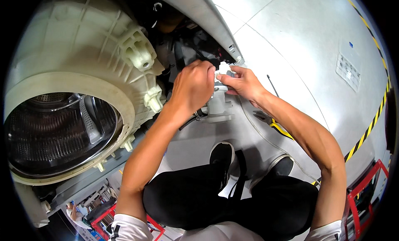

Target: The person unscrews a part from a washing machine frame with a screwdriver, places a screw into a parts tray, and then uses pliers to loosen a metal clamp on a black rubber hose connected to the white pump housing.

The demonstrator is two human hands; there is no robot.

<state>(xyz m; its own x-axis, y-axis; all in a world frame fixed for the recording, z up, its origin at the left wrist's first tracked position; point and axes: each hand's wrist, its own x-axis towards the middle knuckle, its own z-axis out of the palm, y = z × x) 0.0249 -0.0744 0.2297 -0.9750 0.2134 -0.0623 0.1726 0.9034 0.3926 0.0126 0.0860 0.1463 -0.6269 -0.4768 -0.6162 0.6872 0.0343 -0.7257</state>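
Two hands are closed on a small white part [223, 69] beside the drum tub [70, 58]: the left hand [193, 87] is wrapped over it, the right hand [243, 82] pinches its top. Below it stands a grey pump body [217, 104]. A pale rectangular label [348, 72] is stuck on the grey floor [299, 37], edged by yellow-black tape [368, 131]. Pliers [266, 118] lie nearby.

Small white plastic fitting [223, 69] — pinched between the fingertips of the left hand [193, 86] and the right hand [245, 83], largely hidden by them. It sits atop a pale grey pump-like part [217, 103] — upright, standing on the grey floor just beside the cream washing-machine tub [83, 54].
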